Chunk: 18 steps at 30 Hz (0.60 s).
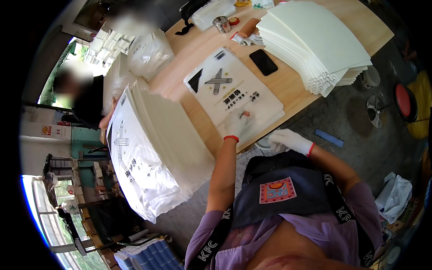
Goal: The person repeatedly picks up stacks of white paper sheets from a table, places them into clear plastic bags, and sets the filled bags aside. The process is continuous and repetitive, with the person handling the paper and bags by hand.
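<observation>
Over the grey floor, a smooth wood-grain table bears flat, translucent plastic bags by its edge, the knit-gloved left hand over them, pinching or not I cannot tell, the right hand loosely curled nearby.

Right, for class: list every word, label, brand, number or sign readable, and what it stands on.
Wording left uncopied; places only:
Flat clear plastic bag: black characters, partly legible.
Tall plastic-wrapped white stack: dark characters, partly legible.
Black fabric straps: white capitals, legible.
Pink-bordered square cloth patch: too blurred.
White wall sign, farther clear bag: too small.
</observation>
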### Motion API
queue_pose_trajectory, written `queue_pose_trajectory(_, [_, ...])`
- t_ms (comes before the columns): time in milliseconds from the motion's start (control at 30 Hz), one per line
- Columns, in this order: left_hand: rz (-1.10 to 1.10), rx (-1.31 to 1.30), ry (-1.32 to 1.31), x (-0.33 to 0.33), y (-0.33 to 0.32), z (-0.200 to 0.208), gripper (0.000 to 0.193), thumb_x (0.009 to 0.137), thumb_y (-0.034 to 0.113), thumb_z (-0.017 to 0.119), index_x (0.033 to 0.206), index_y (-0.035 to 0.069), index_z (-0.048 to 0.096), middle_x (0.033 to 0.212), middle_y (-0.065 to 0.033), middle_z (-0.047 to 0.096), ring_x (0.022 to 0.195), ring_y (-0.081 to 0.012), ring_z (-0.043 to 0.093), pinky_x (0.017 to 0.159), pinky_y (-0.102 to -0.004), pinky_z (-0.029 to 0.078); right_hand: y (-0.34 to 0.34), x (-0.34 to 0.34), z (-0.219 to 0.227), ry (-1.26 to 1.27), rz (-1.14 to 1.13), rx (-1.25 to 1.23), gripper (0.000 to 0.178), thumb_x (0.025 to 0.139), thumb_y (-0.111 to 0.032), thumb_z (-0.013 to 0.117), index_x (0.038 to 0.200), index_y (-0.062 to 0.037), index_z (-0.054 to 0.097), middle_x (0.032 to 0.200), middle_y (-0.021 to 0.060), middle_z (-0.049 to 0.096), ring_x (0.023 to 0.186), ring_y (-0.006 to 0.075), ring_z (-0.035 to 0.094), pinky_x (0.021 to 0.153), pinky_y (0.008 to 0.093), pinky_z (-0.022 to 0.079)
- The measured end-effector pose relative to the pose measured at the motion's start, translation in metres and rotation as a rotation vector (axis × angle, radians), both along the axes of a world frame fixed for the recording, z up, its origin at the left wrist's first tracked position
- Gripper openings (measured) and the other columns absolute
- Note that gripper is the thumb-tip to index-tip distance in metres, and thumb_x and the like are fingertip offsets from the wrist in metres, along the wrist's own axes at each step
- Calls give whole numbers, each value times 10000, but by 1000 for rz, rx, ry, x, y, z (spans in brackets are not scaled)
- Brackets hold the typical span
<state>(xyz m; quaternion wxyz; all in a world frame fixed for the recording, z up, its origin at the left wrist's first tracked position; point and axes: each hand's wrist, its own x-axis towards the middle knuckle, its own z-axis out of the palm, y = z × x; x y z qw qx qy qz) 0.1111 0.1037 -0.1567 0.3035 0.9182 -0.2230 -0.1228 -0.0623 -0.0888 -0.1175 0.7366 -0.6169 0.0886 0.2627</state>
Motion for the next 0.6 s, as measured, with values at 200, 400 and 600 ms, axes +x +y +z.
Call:
queue_pose_trajectory(200, [-66, -81, -78, 5, -14, 36, 124, 897, 162, 533, 902, 89, 634, 846, -99, 635, 776, -176, 596, 706, -297, 454, 16, 100, 4, -308, -296, -353, 429, 906, -430, 503, 993, -34, 644, 920, 103, 655, 835, 198, 617, 754, 329, 483])
queue_pose_trajectory(400, [202, -1293, 351, 25, -19, 64, 198, 939, 165, 517, 1130, 119, 541, 996, -74, 621, 788, -129, 585, 712, -302, 492, -36, 92, -82, -569, -145, -1102, 441, 917, -415, 442, 964, -20, 632, 882, 136, 660, 785, 246, 641, 698, 397, 505])
queue_pose_trajectory(600, [92, -897, 355, -12, -25, 103, 202, 938, 102, 539, 1139, 81, 553, 928, 5, 622, 666, -47, 540, 615, -216, 474, -48, 60, 55, 178, 150, -545, 346, 906, -349, 507, 948, -29, 633, 791, 90, 671, 748, 217, 652, 682, 338, 510])
